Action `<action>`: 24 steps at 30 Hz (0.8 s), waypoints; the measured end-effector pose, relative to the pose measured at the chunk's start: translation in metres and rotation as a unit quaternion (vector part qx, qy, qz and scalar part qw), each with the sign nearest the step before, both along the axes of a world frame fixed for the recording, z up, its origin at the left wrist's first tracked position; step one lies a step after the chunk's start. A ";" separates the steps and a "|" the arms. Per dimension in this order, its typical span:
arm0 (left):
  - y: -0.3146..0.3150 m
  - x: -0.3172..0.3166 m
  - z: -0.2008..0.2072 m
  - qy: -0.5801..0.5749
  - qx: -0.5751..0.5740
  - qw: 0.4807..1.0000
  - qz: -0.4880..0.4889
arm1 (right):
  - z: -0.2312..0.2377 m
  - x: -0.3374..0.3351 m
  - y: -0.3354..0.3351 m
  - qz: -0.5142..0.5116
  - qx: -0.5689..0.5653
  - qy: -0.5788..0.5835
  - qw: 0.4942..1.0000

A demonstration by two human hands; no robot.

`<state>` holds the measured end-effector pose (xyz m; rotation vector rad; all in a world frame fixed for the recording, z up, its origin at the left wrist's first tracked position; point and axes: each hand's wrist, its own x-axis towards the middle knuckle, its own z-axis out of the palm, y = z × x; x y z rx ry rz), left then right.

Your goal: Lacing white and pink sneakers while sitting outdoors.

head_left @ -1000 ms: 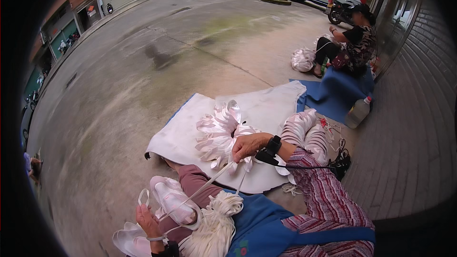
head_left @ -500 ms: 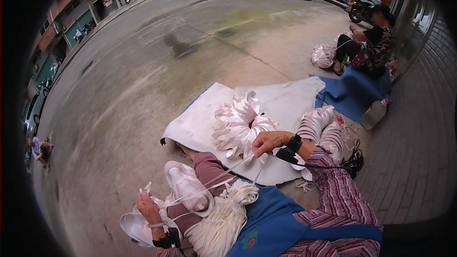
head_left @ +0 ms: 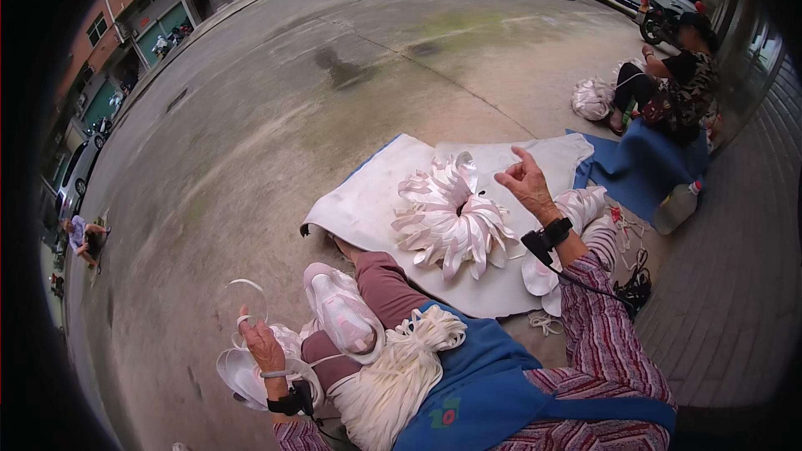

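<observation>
Concrete ground [head_left: 251, 159] spreads ahead of both my hands, and on it, beneath and beyond my right hand [head_left: 528, 186], lies a white mat [head_left: 363, 200]. My blue apron [head_left: 489, 363] covers my lap, between my two hands and nearer to me than either. Just left of my right fingers, on the mat, sits a ring of pink-and-white shoe pieces [head_left: 441, 224], fanned out like petals. A stack of similar pieces [head_left: 600, 234] stands close by my right wrist, on its outer side. To the right of my left hand [head_left: 263, 349], a thick bundle of white shoelaces [head_left: 393, 388] rests on my lap, and one pink-and-white sneaker [head_left: 344, 311] lies against my leg, nearer those left fingers. More pale shoe parts [head_left: 236, 377] sit behind and below them. My right fingers are loosely spread, thumb and forefinger apart, with nothing in them. My left fingers are drawn together on a single white lace [head_left: 251, 282], which arcs up above their tips; exactly how they grip it I cannot tell.
</observation>
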<state>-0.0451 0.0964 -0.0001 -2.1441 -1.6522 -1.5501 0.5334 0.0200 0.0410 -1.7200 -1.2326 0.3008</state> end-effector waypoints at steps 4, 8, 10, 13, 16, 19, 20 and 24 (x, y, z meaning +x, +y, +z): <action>-0.011 -0.014 -0.023 -0.005 -0.144 0.986 -0.081 | 0.040 0.023 -0.005 -0.158 0.099 0.011 0.982; -0.018 -0.042 -0.040 -0.060 -0.320 0.941 -0.090 | 0.060 0.057 -0.003 -0.211 0.167 -0.027 0.963; -0.015 -0.045 -0.052 -0.075 -0.387 0.915 -0.088 | 0.062 0.068 -0.010 -0.220 0.164 -0.028 0.961; -0.018 -0.021 -0.065 -0.052 -0.406 0.903 -0.127 | 0.066 0.078 -0.024 -0.247 0.173 -0.055 0.952; -0.025 0.010 -0.061 0.006 -0.374 0.911 -0.171 | 0.070 0.080 -0.033 -0.286 0.169 -0.107 0.937; -0.024 0.018 -0.073 -0.051 -0.429 0.887 -0.165 | 0.077 0.081 -0.039 -0.303 0.179 -0.167 0.921; -0.019 0.023 -0.071 -0.060 -0.422 0.888 -0.170 | 0.082 0.082 -0.040 -0.304 0.190 -0.193 0.913; -0.019 0.023 -0.058 -0.044 -0.412 0.891 -0.188 | 0.113 0.105 -0.045 -0.310 0.233 -0.101 0.916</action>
